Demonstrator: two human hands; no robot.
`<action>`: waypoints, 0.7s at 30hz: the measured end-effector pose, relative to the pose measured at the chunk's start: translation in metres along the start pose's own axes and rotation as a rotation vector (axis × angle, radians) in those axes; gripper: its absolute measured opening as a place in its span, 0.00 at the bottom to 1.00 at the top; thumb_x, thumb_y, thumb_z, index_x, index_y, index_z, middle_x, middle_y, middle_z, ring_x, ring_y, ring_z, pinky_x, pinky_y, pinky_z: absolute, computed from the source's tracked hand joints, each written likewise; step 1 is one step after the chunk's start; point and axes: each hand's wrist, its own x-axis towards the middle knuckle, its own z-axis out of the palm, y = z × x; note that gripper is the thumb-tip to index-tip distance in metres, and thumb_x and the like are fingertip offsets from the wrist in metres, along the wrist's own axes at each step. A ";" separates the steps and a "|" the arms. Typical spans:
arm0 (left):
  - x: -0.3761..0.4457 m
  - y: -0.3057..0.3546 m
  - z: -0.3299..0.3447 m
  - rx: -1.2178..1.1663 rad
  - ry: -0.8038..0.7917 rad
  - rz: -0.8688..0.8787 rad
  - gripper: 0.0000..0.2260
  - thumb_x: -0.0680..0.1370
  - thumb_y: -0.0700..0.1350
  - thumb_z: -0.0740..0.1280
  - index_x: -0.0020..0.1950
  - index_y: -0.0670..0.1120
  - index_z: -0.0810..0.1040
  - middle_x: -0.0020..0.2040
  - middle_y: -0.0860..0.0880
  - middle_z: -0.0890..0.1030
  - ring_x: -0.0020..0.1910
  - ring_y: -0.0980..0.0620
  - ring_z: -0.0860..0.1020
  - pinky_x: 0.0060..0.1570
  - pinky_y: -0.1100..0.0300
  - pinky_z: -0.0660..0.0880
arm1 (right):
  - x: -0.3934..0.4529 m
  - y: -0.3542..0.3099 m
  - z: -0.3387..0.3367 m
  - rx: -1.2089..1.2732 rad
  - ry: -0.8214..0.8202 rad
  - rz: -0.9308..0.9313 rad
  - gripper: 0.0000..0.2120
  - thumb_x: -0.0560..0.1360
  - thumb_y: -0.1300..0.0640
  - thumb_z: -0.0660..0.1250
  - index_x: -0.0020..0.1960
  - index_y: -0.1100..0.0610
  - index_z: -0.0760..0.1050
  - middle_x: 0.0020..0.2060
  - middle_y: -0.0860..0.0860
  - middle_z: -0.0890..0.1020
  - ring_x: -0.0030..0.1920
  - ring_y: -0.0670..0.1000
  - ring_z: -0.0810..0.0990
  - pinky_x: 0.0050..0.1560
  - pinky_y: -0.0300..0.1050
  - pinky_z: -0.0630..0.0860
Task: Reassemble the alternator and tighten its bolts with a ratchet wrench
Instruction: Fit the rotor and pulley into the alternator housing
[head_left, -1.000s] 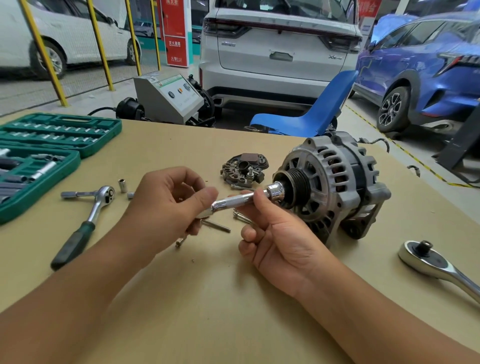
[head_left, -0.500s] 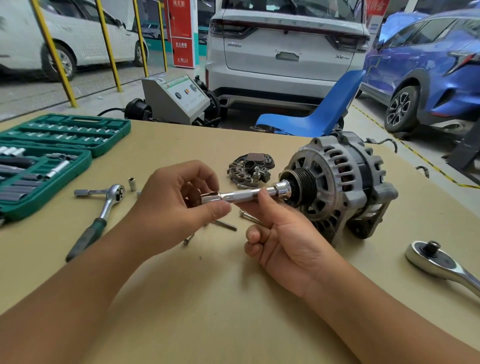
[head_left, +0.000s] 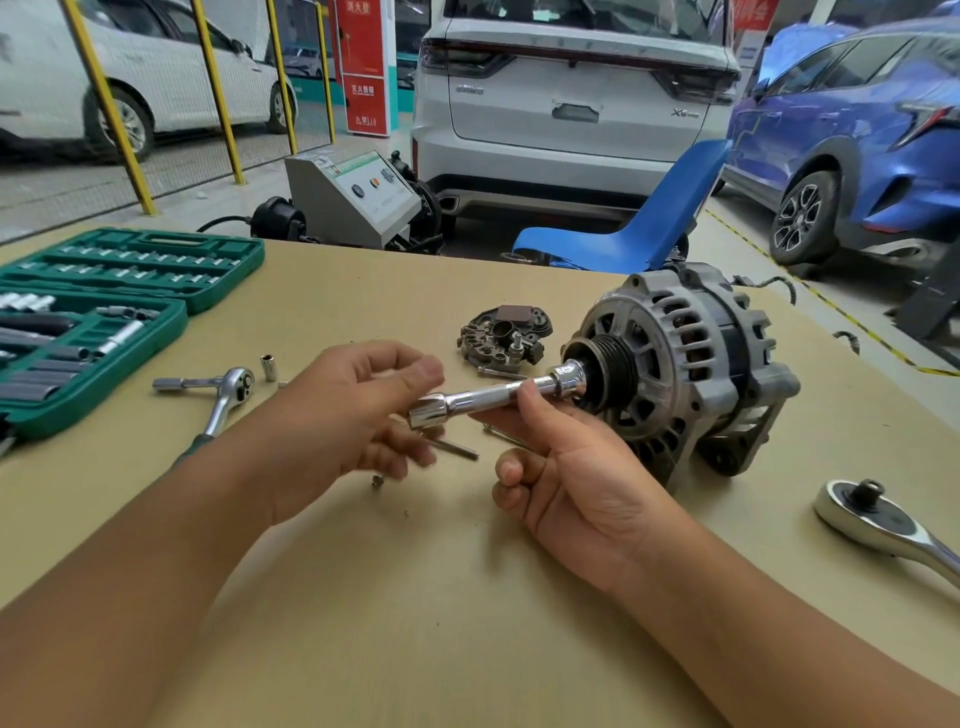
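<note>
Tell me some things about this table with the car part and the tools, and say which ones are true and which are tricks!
1. The extension bar with its socket sits on the alternator pulley end. True.
2. The right hand holds the bar. True.
3. The green socket case is closed. False: it lies open, with sockets showing.
4. The big chrome ratchet is in the left hand. False: it lies alone on the table's right side.
5. A green-handled ratchet lies left of the hands. True.
</note>
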 end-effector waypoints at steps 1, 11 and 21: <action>-0.001 0.001 0.001 -0.039 -0.048 -0.076 0.14 0.72 0.57 0.73 0.46 0.47 0.84 0.38 0.37 0.84 0.29 0.46 0.81 0.25 0.59 0.77 | 0.000 0.000 0.000 0.008 0.006 0.002 0.13 0.81 0.51 0.66 0.58 0.59 0.78 0.54 0.55 0.86 0.25 0.48 0.74 0.26 0.40 0.72; -0.002 0.001 0.000 0.114 0.039 0.076 0.17 0.67 0.54 0.77 0.52 0.50 0.81 0.40 0.42 0.85 0.33 0.43 0.84 0.27 0.58 0.78 | 0.001 -0.001 -0.002 0.003 0.009 0.007 0.14 0.81 0.50 0.66 0.60 0.59 0.78 0.52 0.56 0.87 0.25 0.47 0.73 0.26 0.40 0.71; -0.002 0.000 0.000 0.455 0.122 0.333 0.13 0.70 0.45 0.81 0.48 0.55 0.80 0.39 0.50 0.84 0.31 0.55 0.81 0.28 0.64 0.75 | 0.002 -0.002 -0.003 0.016 -0.007 0.008 0.17 0.80 0.50 0.66 0.63 0.59 0.78 0.53 0.56 0.86 0.25 0.46 0.71 0.27 0.39 0.70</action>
